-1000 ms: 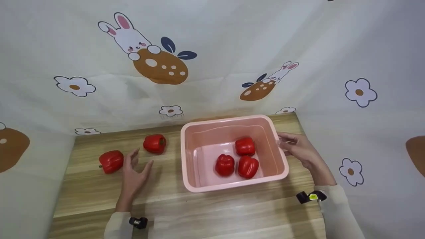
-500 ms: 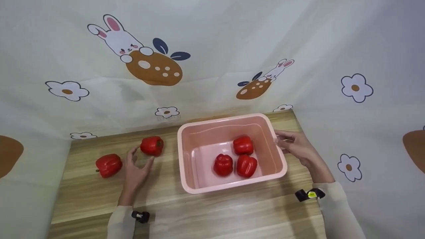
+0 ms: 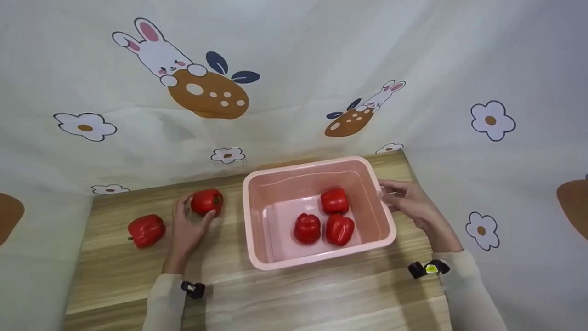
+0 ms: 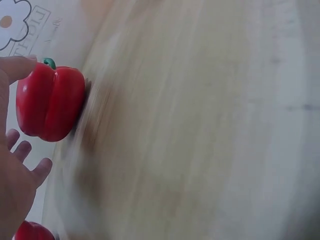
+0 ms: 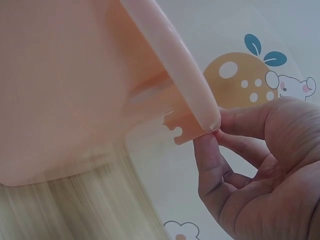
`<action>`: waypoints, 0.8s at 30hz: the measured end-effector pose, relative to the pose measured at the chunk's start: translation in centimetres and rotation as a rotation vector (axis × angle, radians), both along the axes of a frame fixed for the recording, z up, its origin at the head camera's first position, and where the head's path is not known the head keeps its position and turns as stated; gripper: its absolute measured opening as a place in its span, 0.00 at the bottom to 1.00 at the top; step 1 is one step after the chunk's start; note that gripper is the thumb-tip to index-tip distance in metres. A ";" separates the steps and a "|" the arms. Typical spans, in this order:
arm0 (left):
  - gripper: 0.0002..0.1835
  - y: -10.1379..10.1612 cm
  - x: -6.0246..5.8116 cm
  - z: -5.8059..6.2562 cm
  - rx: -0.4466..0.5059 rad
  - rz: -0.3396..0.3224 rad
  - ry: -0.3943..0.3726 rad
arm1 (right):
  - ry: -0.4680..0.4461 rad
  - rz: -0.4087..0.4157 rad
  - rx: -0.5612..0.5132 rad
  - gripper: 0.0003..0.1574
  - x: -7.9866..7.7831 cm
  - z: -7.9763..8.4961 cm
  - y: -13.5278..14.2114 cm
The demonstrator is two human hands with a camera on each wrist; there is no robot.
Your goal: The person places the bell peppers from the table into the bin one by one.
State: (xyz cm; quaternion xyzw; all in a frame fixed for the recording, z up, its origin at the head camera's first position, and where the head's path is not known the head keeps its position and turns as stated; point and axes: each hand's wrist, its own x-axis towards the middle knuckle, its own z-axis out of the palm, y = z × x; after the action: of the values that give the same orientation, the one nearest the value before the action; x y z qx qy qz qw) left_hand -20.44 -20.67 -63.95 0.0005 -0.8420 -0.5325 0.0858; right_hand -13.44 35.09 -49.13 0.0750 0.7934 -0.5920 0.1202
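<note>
My left hand (image 3: pixel 189 228) reaches round a red bell pepper (image 3: pixel 206 202) at the back left of the table. Its thumb overlaps the pepper (image 4: pixel 51 101) near the green stem in the left wrist view, while the other fingers (image 4: pixel 42 170) show a gap to it. Another red bell pepper (image 3: pixel 147 231) lies left of this hand. With thumb and fingers, my right hand (image 3: pixel 410 204) pinches the right rim of a pink plastic basin (image 3: pixel 321 258). Inside the basin lie three red bell peppers (image 3: pixel 307 229), close together toward its right side.
Everything stands on a wood-grain table (image 3: pixel 294 299). A pale curtain (image 3: pixel 285 59) printed with rabbits and flowers rises directly behind the basin and along both sides.
My left hand has moved up and right, from between the two loose peppers to around the back one. My right hand keeps its hold on the basin rim. The view has shifted slightly.
</note>
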 end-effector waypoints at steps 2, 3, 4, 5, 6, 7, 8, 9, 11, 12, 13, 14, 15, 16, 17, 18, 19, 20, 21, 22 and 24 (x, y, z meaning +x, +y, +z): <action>0.44 0.1 -0.5 0.1 -0.002 -0.007 -0.014 | 0.002 0.000 -0.003 0.33 -0.2 0.0 -0.1; 0.44 0.1 -0.8 0.1 -0.004 -0.011 -0.026 | 0.001 -0.001 -0.004 0.33 -0.2 0.0 -0.1; 0.45 0.2 -1.1 0.1 -0.003 -0.016 -0.039 | 0.002 -0.001 -0.004 0.33 -0.3 0.0 0.0; 0.45 0.2 -1.4 0.2 -0.003 -0.022 -0.050 | 0.001 -0.003 -0.005 0.33 -0.3 0.0 0.0; 0.45 0.3 -1.6 0.2 -0.006 -0.025 -0.059 | 0.001 -0.003 -0.005 0.33 -0.2 -0.1 0.0; 0.46 0.3 -1.9 0.1 -0.010 -0.028 -0.064 | 0.000 -0.003 -0.005 0.33 -0.2 -0.1 0.0; 0.46 0.4 -2.0 0.1 -0.017 -0.032 -0.071 | -0.001 -0.003 -0.006 0.33 -0.2 -0.1 0.0; 0.47 0.4 -2.2 0.1 -0.026 -0.035 -0.082 | -0.002 -0.003 -0.006 0.33 -0.2 -0.2 0.0; 0.48 0.4 -2.4 0.2 -0.050 -0.039 -0.105 | -0.005 -0.003 -0.010 0.33 -0.2 -0.2 -0.2; 0.48 0.4 -2.5 0.2 -0.059 -0.042 -0.118 | -0.007 -0.001 -0.011 0.33 -0.2 -0.2 -0.2; 0.49 0.4 -2.5 0.2 -0.065 -0.046 -0.132 | -0.009 0.000 -0.012 0.33 -0.1 -0.2 -0.2; 0.50 0.4 -2.6 0.2 -0.070 -0.052 -0.145 | -0.009 0.000 -0.011 0.33 -0.1 -0.2 -0.2; 0.50 0.4 -2.7 0.2 -0.069 -0.056 -0.152 | -0.007 0.001 -0.007 0.33 -0.1 -0.2 -0.2; 0.51 0.5 -2.8 0.1 -0.069 -0.062 -0.155 | -0.005 0.001 -0.004 0.32 -0.1 -0.2 -0.1; 0.51 0.5 -2.9 0.0 -0.068 -0.068 -0.155 | -0.002 0.001 0.003 0.32 -0.1 -0.2 -0.1; 0.52 0.5 -3.0 0.0 -0.065 -0.074 -0.153 | 0.001 0.001 0.012 0.32 -0.1 -0.1 -0.1; 0.52 0.6 -3.1 -0.1 -0.062 -0.080 -0.150 | 0.005 0.000 0.019 0.31 0.0 -0.1 0.0; 0.52 0.7 -3.1 -0.2 -0.056 -0.084 -0.144 | 0.007 -0.001 0.026 0.31 0.0 0.0 0.0; 0.51 0.8 -3.2 -0.2 -0.050 -0.084 -0.140 | 0.009 0.000 0.030 0.31 0.0 0.0 0.0; 0.51 0.8 -3.2 -0.3 -0.049 -0.083 -0.139 | 0.008 0.000 0.031 0.31 0.0 0.0 0.0; 0.51 0.8 -3.3 -0.3 -0.046 -0.074 -0.136 | 0.007 0.001 0.028 0.32 0.0 0.0 0.0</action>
State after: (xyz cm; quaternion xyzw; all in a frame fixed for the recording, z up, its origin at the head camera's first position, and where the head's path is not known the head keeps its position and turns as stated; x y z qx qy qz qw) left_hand -23.69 -19.85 -64.23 0.0037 -0.8574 -0.5145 0.0087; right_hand -13.40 35.11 -49.13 0.0739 0.8021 -0.5810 0.1166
